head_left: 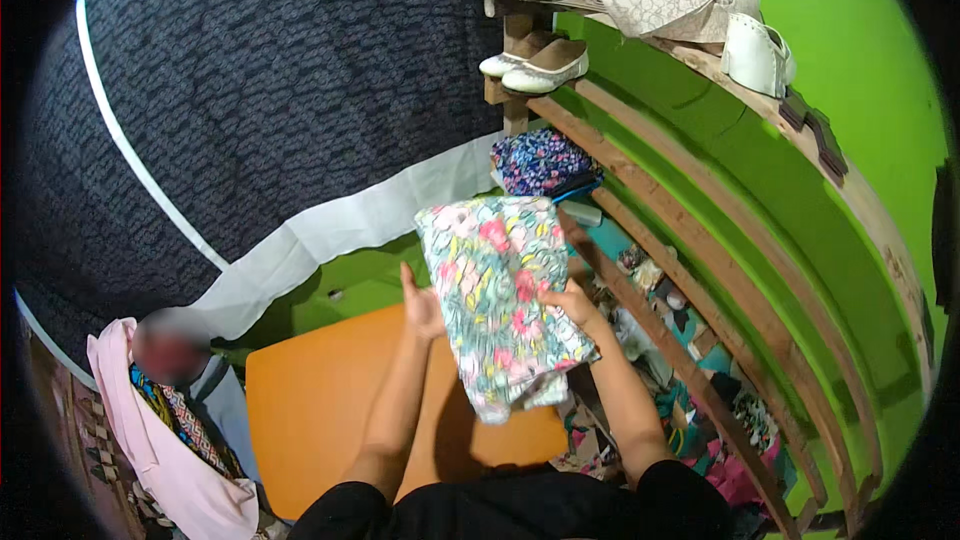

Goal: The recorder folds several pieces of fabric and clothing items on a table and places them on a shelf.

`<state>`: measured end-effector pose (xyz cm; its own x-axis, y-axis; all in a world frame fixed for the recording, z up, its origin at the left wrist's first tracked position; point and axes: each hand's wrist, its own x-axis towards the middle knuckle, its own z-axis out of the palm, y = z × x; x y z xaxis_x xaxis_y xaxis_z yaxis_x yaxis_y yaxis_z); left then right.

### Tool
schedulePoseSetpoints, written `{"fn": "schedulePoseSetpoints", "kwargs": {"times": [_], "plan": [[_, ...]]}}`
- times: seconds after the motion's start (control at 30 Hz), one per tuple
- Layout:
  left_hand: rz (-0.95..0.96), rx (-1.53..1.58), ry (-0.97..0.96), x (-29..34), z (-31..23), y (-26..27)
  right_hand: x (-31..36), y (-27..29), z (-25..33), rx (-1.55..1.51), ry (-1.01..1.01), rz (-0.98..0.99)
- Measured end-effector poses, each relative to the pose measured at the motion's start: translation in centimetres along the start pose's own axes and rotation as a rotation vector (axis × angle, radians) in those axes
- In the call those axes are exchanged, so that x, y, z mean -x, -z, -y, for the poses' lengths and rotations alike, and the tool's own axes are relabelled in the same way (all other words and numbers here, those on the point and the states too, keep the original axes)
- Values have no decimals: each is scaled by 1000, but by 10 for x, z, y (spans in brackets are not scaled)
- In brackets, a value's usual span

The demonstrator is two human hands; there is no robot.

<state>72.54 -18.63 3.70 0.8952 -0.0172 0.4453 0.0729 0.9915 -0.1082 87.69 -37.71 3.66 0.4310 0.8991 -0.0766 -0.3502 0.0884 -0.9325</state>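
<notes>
A folded floral cloth (500, 305), pale with pink, green and yellow flowers, is held up in front of me over an orange tabletop. My right hand (574, 308) grips its right side, the thumb lying on the front. At the left edge, my left hand (424, 312) supports the cloth with its thumb raised away from the fabric; its other fingers are hidden behind. The lower end of the cloth hangs in loose folds. Just beyond it, a dark blue floral bundle (543, 162) rests on the wooden rack.
The orange tabletop (330, 400) lies below my arms. Wooden rack slats (700, 210) run along the right, with white shoes (545, 68) and a white bag (757, 55) above and scattered fabrics (720, 410) below. A dark patterned curtain (300, 90) hangs ahead; a pink cloth (165, 440) drapes at left.
</notes>
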Motion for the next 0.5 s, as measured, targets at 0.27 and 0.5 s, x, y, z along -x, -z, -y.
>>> {"fn": "schedulePoseSetpoints", "kwargs": {"times": [0.27, 0.5], "plan": [[-536, -840, 36, -120, -35, 64, -120, 118, 58, 67, 191, -361], [-602, -1109, -211, -235, -87, 73, -229, 189, 83, -33, 310, -482]]}}
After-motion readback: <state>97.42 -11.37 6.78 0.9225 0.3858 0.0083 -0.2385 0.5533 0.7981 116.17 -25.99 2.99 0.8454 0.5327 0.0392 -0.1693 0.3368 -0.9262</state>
